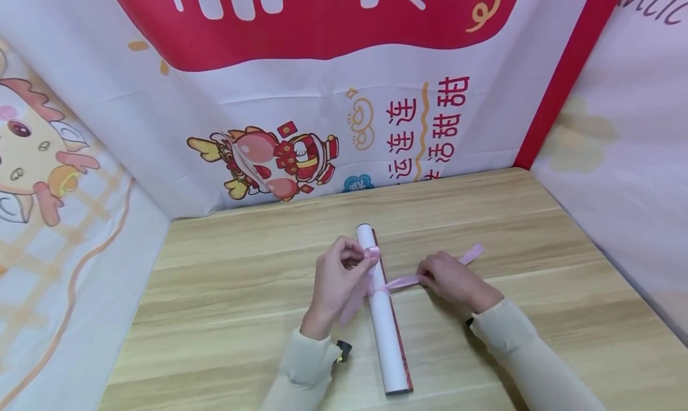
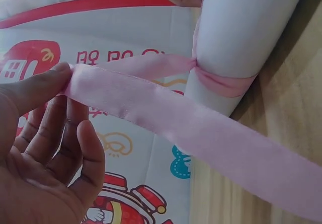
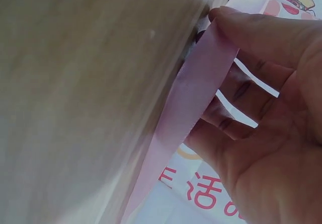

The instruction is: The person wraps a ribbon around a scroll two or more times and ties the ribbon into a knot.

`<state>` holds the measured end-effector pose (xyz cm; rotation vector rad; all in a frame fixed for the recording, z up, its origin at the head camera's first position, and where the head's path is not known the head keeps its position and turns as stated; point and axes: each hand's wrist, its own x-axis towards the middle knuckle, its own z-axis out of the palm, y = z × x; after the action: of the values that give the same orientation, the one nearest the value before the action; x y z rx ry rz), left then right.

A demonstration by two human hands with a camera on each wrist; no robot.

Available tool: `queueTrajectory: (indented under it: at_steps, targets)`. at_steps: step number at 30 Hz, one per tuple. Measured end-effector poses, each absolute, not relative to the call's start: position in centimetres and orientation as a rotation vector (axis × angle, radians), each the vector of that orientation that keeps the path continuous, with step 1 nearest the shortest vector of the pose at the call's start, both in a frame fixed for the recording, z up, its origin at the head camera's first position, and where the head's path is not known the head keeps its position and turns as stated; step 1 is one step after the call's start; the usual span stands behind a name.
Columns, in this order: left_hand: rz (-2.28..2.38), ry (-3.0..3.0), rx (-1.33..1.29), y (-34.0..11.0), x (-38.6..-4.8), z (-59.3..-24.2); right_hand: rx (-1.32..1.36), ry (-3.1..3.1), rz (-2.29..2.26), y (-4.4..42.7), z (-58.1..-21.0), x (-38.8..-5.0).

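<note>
While the left grip [image 1: 334,279] pinches a fold of pink ribbon [image 2: 166,110], the right grip [image 1: 447,278] pinches another stretch, its free tail running out beyond. Between the two grips, white roll [image 1: 384,333] lies on wood-grained tabletop [image 1: 226,303], ribbon wrapped round it; whether knotted, cannot tell.

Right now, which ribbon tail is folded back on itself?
The left tail, pinched in the left hand: it doubles back there, whereas the right tail runs on past the right hand.
</note>
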<state>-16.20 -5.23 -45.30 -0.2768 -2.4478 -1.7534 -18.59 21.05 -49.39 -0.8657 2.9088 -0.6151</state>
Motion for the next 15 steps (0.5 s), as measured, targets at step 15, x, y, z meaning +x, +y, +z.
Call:
queueTrajectory:
  at_steps: [15]
  targets:
    - [-1.682, -2.587, -0.256, -6.0, -16.2, -43.9, -0.786, 2.864, -0.671, 21.1, -49.3, -18.4]
